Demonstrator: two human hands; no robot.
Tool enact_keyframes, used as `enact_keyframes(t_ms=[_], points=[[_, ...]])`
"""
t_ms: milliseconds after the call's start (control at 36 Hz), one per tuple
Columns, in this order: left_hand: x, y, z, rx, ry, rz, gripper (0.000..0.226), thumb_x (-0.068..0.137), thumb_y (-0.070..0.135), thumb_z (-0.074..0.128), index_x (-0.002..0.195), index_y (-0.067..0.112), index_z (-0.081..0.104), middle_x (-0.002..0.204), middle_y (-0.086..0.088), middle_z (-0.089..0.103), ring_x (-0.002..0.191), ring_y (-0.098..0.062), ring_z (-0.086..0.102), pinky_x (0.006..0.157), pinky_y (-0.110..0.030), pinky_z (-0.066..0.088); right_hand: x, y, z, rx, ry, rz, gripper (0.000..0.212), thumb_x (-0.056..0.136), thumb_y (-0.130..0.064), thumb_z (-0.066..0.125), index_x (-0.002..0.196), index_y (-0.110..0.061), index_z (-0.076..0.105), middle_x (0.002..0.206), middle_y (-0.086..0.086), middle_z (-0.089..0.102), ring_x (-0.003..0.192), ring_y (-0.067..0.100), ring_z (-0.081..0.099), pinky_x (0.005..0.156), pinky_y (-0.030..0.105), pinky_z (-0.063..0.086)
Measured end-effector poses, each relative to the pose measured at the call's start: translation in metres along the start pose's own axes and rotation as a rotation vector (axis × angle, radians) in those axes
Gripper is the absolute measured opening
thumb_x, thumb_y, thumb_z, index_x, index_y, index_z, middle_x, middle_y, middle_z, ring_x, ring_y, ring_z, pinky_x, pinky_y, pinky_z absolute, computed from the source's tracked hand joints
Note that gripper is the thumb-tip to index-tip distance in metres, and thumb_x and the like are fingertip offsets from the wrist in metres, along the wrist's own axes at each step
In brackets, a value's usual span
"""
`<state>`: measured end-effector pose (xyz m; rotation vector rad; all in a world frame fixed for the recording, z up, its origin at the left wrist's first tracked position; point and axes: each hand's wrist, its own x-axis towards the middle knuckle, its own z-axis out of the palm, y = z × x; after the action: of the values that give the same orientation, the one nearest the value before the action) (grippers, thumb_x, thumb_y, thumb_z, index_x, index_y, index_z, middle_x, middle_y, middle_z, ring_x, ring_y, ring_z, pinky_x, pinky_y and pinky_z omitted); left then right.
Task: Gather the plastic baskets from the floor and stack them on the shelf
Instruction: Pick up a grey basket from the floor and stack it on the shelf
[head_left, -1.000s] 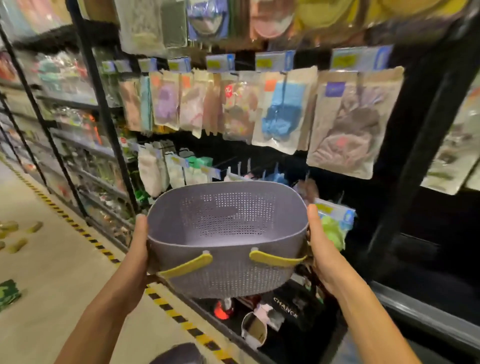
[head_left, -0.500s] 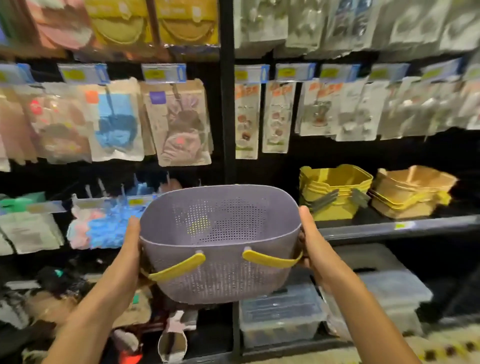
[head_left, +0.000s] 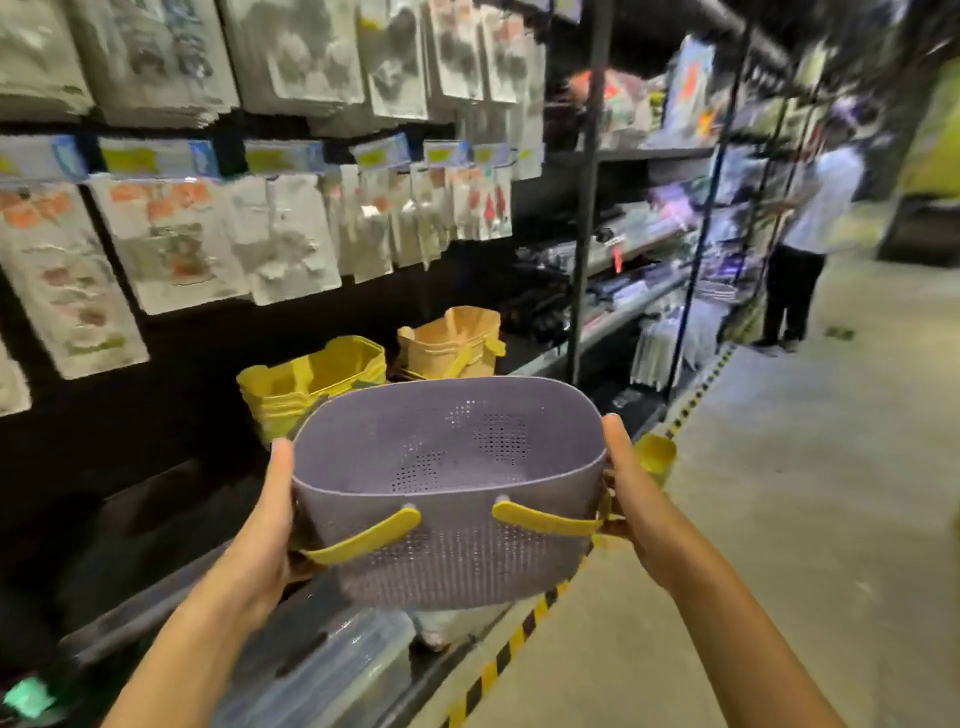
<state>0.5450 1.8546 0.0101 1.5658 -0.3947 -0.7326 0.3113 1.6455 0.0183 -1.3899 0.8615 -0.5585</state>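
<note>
Left hand (head_left: 265, 525) and right hand (head_left: 631, 499) grip the purple basket (head_left: 447, 499) at its 2 ends — yellow basket stack (head_left: 311, 384) and orange basket stack (head_left: 449, 343) sit on the shelf (head_left: 540, 364) behind.

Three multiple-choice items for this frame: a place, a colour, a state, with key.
1. The stack of yellow plastic baskets sits: A on the floor; B left of the tan plastic basket stack; C inside the held basket.
2. Handles of the purple perforated plastic basket are: A yellow; B green; C black.
3. That basket is: A shelved; B gripped by left hand and right hand; C on the floor.
Key: B, stacks side by side; A, yellow strips; B, a hand at each end.
</note>
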Motion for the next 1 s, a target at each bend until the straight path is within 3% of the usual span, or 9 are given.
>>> enact_keyframes(t_ms=[139,278,417,528,667,722,806,917,1000], points=[[0.043,0.004,0.107,0.048,-0.159,-0.015,0.062,0.081,0.089,0.024,0.118,0.056,0.062,0.133,0.008,0.066,0.125,-0.023,0.059,0.102,-0.061,0.047,0.01,0.004,-0.092,0.007,0.192,0.023,0.064,0.092,-0.076,0.021,0.136,-0.044,0.054,0.139,-0.006,0.058,0.123,0.017,0.057,0.093,0.042,0.05],[0.079,0.008,0.208,0.076,-0.351,-0.027,0.059,0.075,0.093,0.029,0.111,0.061,0.064,0.117,0.023,0.07,0.118,-0.014,0.062,0.098,-0.053,0.051,0.016,0.006,-0.177,0.041,0.335,0.029,0.046,0.095,-0.073,0.021,0.1,-0.053,0.062,0.1,-0.023,0.07,0.1,0.007,0.066,0.09,0.039,0.051],[0.116,0.004,0.291,0.146,-0.458,-0.037,0.083,0.052,0.108,0.033,0.117,0.063,0.061,0.141,0.012,0.059,0.13,-0.022,0.054,0.102,-0.06,0.048,0.027,0.008,-0.243,0.074,0.482,0.04,0.037,0.098,-0.068,0.021,0.096,-0.054,0.055,0.09,-0.028,0.061,0.088,-0.003,0.059,0.076,0.033,0.047],[0.133,0.007,0.354,0.183,-0.509,-0.056,0.085,0.069,0.096,0.022,0.134,0.052,0.053,0.141,0.006,0.056,0.133,-0.024,0.051,0.103,-0.059,0.047,0.045,0.011,-0.284,0.082,0.55,0.066,0.046,0.094,-0.073,0.02,0.116,-0.05,0.053,0.092,-0.027,0.058,0.086,-0.003,0.055,0.077,0.032,0.044],[0.175,0.015,0.416,0.205,-0.522,-0.093,0.058,0.087,0.081,0.016,0.104,0.048,0.061,0.104,0.012,0.066,0.1,-0.015,0.062,0.094,-0.051,0.051,0.084,0.008,-0.317,0.113,0.651,0.088,0.042,0.095,-0.072,0.023,0.101,-0.05,0.057,0.091,-0.023,0.059,0.084,-0.002,0.055,0.084,0.036,0.044],[0.2,0.02,0.436,0.214,-0.543,-0.083,0.06,0.086,0.082,0.016,0.106,0.047,0.061,0.104,0.01,0.065,0.102,-0.018,0.062,0.092,-0.05,0.053,0.106,0.005,-0.327,0.114,0.678,0.081,0.042,0.095,-0.073,0.023,0.103,-0.05,0.057,0.099,-0.018,0.062,0.086,-0.001,0.055,0.083,0.037,0.045],[0.244,0.029,0.464,0.202,-0.604,-0.089,0.06,0.086,0.083,0.018,0.106,0.047,0.062,0.105,0.009,0.068,0.103,-0.019,0.063,0.096,-0.049,0.051,0.142,-0.001,-0.339,0.117,0.722,0.077,0.05,0.095,-0.073,0.021,0.123,-0.045,0.052,0.115,-0.011,0.059,0.088,0.0,0.055,0.088,0.04,0.046],[0.294,0.048,0.5,0.214,-0.665,-0.047,0.058,0.089,0.08,0.017,0.107,0.048,0.062,0.083,0.018,0.077,0.094,-0.013,0.068,0.085,-0.043,0.054,0.186,-0.016,-0.349,0.142,0.789,0.061,0.044,0.098,-0.068,0.019,0.124,-0.045,0.046,0.116,-0.009,0.053,0.096,0.01,0.053,0.09,0.04,0.043],[0.326,0.059,0.522,0.197,-0.706,-0.052,0.064,0.087,0.083,0.019,0.119,0.048,0.061,0.099,0.013,0.076,0.1,-0.015,0.069,0.091,-0.047,0.055,0.216,-0.027,-0.357,0.157,0.827,0.053,0.044,0.097,-0.069,0.019,0.121,-0.044,0.046,0.125,-0.005,0.056,0.106,0.014,0.051,0.091,0.041,0.044]])
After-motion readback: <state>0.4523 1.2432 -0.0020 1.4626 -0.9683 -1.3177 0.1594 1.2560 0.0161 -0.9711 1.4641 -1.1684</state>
